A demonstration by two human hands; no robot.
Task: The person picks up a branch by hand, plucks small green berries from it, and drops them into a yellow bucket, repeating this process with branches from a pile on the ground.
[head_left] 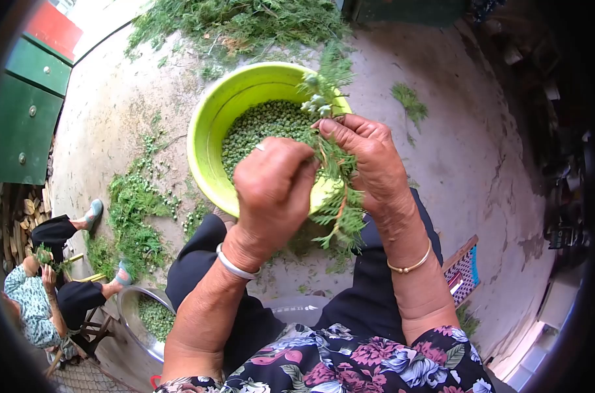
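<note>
A leafy green sprig (337, 164) with pale green cones at its top hangs over the right part of a yellow-green basin (209, 105). My right hand (369, 157) pinches its stem between thumb and fingers. My left hand (274, 183), with a ring and a silver bangle at the wrist, is closed at the sprig's left side, its fingertips among the leaves; whether they grip a cone is hidden. Many small round green cones (258, 128) lie in the basin, below both hands.
A heap of green branches (245, 26) lies beyond the basin, with more sprigs (130, 216) on the floor at left. Another person (36, 301) sits at lower left, holding a sprig, near a metal basin (128, 318) of cones. Green cabinets (22, 124) stand at far left.
</note>
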